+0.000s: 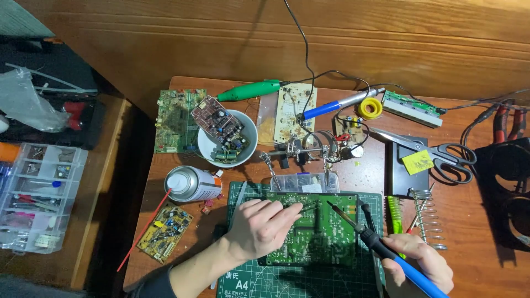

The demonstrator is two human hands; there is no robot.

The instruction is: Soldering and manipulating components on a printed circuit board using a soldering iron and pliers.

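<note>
The left hand rests on a green circuit board, its fingers pinched together on a pair of tweezers whose tips point away toward the right, over the middle of the board. The right hand is wrapped closed around the blue handle of a soldering iron, and the iron's dark shaft slants up and to the left so its tip hangs just beside the tweezer tips, above the board's upper part. The two hands are apart, with the board lying between and under them on a green cutting mat. Just beyond the board, past the fingertips, sits a small clear parts box, and behind that stands a helping-hands clamp stand with a small board clipped in it. To the left of the left hand lies a spray can on its side with a thin red straw, and nearer the left wrist a small yellow circuit board. Farther off on that side a white bowl holds loose boards. Close beyond the right hand stands a coiled wire iron holder, with a green-handled brush just beside the iron. Scissors lie well beyond the right hand.
</note>
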